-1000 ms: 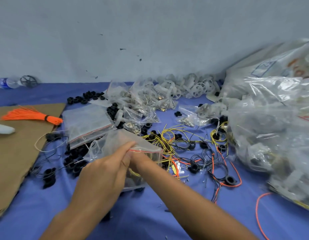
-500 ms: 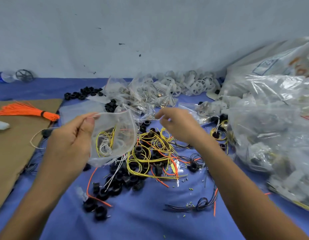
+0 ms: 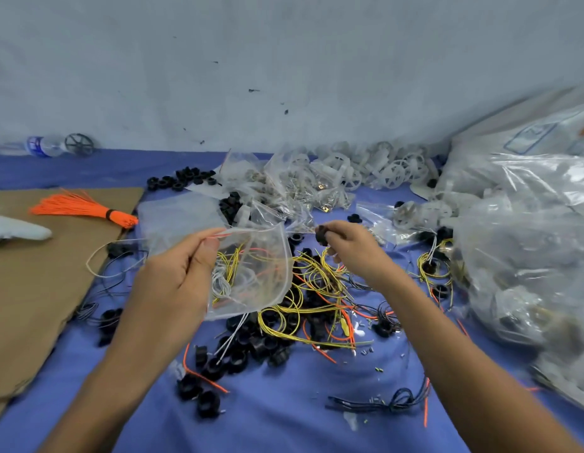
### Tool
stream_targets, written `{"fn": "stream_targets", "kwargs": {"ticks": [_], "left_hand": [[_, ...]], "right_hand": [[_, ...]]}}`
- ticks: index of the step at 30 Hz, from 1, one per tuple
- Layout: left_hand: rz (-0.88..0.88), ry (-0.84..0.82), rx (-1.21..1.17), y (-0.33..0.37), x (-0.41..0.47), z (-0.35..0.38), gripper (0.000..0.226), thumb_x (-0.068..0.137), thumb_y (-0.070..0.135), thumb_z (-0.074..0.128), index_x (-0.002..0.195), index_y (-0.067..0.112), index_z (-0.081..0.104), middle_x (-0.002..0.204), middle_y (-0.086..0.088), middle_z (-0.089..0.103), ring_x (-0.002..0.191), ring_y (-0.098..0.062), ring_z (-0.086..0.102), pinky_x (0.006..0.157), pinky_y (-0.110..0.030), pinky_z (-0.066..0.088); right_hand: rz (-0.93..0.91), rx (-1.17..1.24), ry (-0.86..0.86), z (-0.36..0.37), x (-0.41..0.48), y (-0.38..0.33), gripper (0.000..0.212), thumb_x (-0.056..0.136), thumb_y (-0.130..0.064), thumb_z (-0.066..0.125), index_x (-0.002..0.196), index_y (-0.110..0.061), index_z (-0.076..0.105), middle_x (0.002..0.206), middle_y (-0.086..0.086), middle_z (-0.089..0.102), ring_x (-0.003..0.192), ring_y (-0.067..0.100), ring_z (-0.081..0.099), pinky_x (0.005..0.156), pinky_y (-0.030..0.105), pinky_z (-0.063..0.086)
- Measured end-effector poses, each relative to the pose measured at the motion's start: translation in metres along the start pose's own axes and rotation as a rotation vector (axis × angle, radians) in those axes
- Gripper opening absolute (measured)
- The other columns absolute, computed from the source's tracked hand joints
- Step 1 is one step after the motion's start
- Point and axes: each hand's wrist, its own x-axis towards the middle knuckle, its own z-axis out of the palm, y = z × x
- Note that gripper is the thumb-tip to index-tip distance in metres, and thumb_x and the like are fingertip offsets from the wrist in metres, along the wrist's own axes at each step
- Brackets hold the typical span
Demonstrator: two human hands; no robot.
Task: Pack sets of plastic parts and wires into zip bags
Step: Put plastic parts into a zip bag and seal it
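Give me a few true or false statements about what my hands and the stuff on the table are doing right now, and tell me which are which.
1. The left hand pinches the top edge of a clear zip bag. True.
2. The zip bag is empty. False: yellow and white wires sit inside it.
3. The right hand holds a black plastic part beside the bag's mouth. True.
4. The orange strand bundle lies on the blue cloth. False: it lies on the brown cardboard.
5. A water bottle lies at the far left by the wall. True.
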Motion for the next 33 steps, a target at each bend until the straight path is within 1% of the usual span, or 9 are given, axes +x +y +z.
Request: {"fn": "stream_targets", "kwargs": {"ticks": [4, 6, 8, 14, 18, 22, 25, 28, 33], "left_hand": [[0.018, 0.009, -0.007, 0.002, 0.001, 0.007, 0.022, 0.101, 0.045, 0.044, 0.098, 0.057, 0.063, 0.055, 0.003, 0.053, 0.048, -0.006, 0.047, 0.046, -0.007, 0.038], [0.000, 0.003, -0.004, 0.005, 0.000, 0.010, 0.020, 0.102, 0.044, 0.045, 0.099, 0.054, 0.063, 0.058, 0.000, 0.056, 0.051, -0.007, 0.051, 0.048, -0.014, 0.044], [-0.016, -0.008, 0.042, 0.007, 0.000, 0.013, 0.020, 0.100, 0.048, 0.043, 0.102, 0.051, 0.063, 0.064, 0.002, 0.060, 0.058, -0.009, 0.056, 0.056, -0.032, 0.049], [-0.018, -0.044, 0.075, 0.016, -0.005, 0.019, 0.036, 0.100, 0.048, 0.039, 0.120, 0.035, 0.066, 0.075, 0.016, 0.066, 0.075, -0.002, 0.062, 0.069, -0.029, 0.051], [-0.008, -0.015, 0.056, 0.017, -0.005, 0.017, 0.028, 0.098, 0.048, 0.040, 0.112, 0.045, 0.064, 0.065, 0.011, 0.061, 0.058, -0.003, 0.055, 0.057, -0.031, 0.045], [0.006, -0.026, 0.083, 0.013, -0.006, 0.015, 0.028, 0.101, 0.048, 0.041, 0.116, 0.043, 0.064, 0.055, 0.009, 0.053, 0.046, -0.008, 0.047, 0.048, -0.036, 0.039], [0.004, -0.018, 0.070, 0.013, -0.006, 0.017, 0.035, 0.096, 0.053, 0.038, 0.115, 0.042, 0.065, 0.059, 0.011, 0.056, 0.053, -0.007, 0.051, 0.052, -0.026, 0.040], [-0.009, -0.023, 0.057, 0.015, -0.006, 0.020, 0.039, 0.095, 0.051, 0.038, 0.115, 0.036, 0.068, 0.070, 0.011, 0.065, 0.067, -0.003, 0.059, 0.064, -0.031, 0.048], [0.013, -0.045, 0.070, 0.018, -0.007, 0.021, 0.040, 0.097, 0.047, 0.038, 0.120, 0.031, 0.067, 0.067, 0.022, 0.061, 0.065, 0.003, 0.056, 0.059, -0.028, 0.042]], "right_hand": [[-0.020, 0.569, -0.121, -0.027, -0.048, -0.028, 0.027, 0.104, -0.011, 0.042, 0.117, -0.005, 0.065, 0.087, 0.009, 0.063, 0.073, 0.020, 0.053, 0.065, 0.029, 0.049], [-0.095, 0.613, -0.187, -0.037, -0.068, -0.048, 0.028, 0.103, -0.009, 0.043, 0.118, -0.004, 0.066, 0.082, 0.007, 0.064, 0.069, 0.019, 0.053, 0.062, 0.026, 0.048], [-0.158, 0.513, -0.251, -0.039, -0.083, -0.071, 0.026, 0.101, -0.005, 0.046, 0.115, -0.006, 0.068, 0.076, 0.003, 0.067, 0.064, 0.015, 0.055, 0.058, 0.023, 0.049], [-0.248, -0.026, -0.165, 0.003, -0.098, -0.111, 0.022, 0.097, -0.024, 0.055, 0.118, -0.025, 0.064, 0.072, -0.002, 0.071, 0.051, 0.007, 0.061, 0.047, 0.018, 0.045], [-0.237, 0.137, -0.173, -0.001, -0.092, -0.101, 0.029, 0.097, -0.016, 0.054, 0.124, -0.025, 0.059, 0.090, 0.001, 0.074, 0.054, 0.015, 0.064, 0.042, 0.027, 0.048], [-0.209, 0.084, 0.056, -0.050, -0.068, -0.069, 0.020, 0.089, -0.013, 0.056, 0.099, -0.026, 0.069, 0.082, -0.004, 0.074, 0.058, 0.011, 0.061, 0.051, 0.028, 0.050], [-0.108, -0.297, 0.157, -0.073, -0.050, -0.030, 0.016, 0.089, -0.016, 0.060, 0.096, -0.026, 0.070, 0.082, -0.010, 0.070, 0.073, 0.010, 0.063, 0.070, 0.028, 0.048], [-0.024, -0.643, -0.019, -0.066, -0.039, 0.008, 0.019, 0.091, -0.016, 0.057, 0.102, -0.018, 0.072, 0.102, 0.000, 0.072, 0.097, 0.022, 0.064, 0.083, 0.035, 0.052], [0.023, -0.874, -0.246, -0.035, -0.035, 0.050, 0.008, 0.089, -0.019, 0.059, 0.092, -0.017, 0.066, 0.095, 0.007, 0.055, 0.087, 0.032, 0.053, 0.075, 0.037, 0.050]]}}
